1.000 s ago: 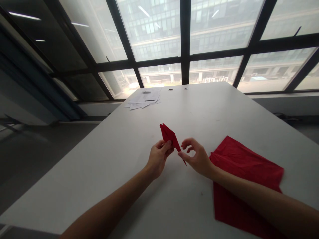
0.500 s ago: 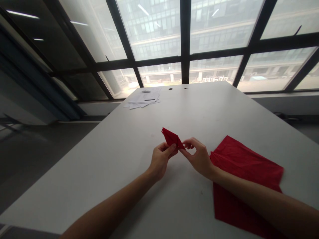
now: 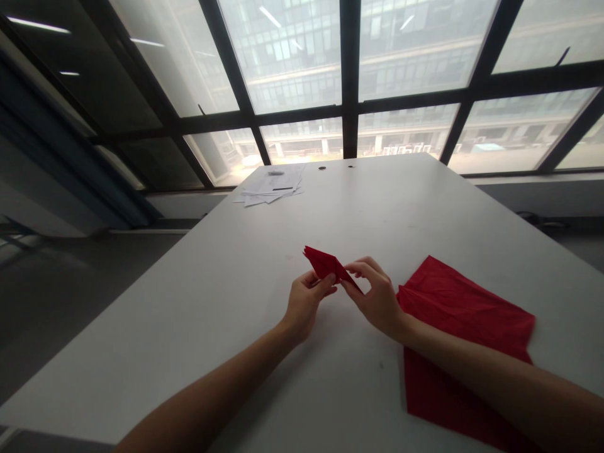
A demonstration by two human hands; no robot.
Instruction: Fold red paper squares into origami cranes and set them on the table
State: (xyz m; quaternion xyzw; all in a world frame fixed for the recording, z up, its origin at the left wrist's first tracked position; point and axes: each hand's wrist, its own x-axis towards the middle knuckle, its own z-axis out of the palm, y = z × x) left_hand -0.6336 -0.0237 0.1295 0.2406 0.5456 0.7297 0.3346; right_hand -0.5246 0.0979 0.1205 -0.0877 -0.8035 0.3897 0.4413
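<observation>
A folded piece of red paper (image 3: 323,262), pointed at its upper left, is held above the table between both hands. My left hand (image 3: 304,303) pinches its lower middle, thumb on the near face. My right hand (image 3: 376,297) has its thumb against the narrow strip running down to the right, with the curled fingers just behind; part of the strip is hidden in the hand. Under my right forearm lies a larger creased red sheet (image 3: 465,311), partly covered by the arm.
The white table (image 3: 189,327) stretches away to a wall of dark-framed windows (image 3: 349,75). Loose white papers (image 3: 270,186) with a dark pen-like item (image 3: 283,189) lie at its far left. A small round dark disc (image 3: 322,168) sits near the far edge.
The right end of the folded red paper now reaches further down to the right, along my right thumb. My right fingers have lifted and spread slightly; my left hand keeps its pinch.
</observation>
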